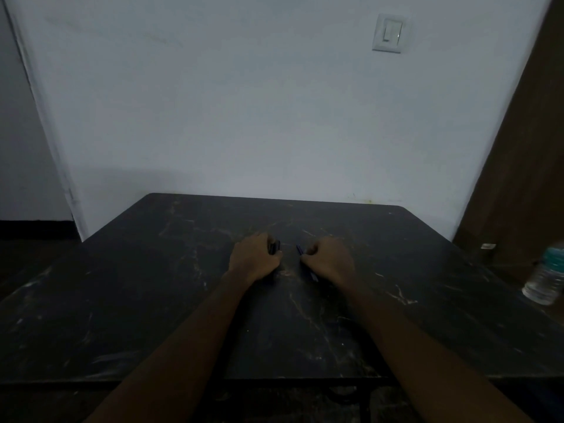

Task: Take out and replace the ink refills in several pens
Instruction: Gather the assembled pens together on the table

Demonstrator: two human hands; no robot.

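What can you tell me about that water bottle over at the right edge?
The water bottle is clear plastic with a greenish-blue cap, and its body looks ribbed. It stands roughly upright at the far right edge of the dark table, partly cut off by the picture's border. Nothing touches it; both hands are well away.

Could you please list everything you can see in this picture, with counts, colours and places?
table: one, black with pale veins, against the wall
bottle: one, clear plastic, at the table's right edge
switch: one, white, on the wall, upper right
door: one, brown, far right
pen: one, dark blue, in the right hand
dark object: one, blackish, in the left hand, too dim to identify
left hand: closed, resting on the table
right hand: closed, resting on the table
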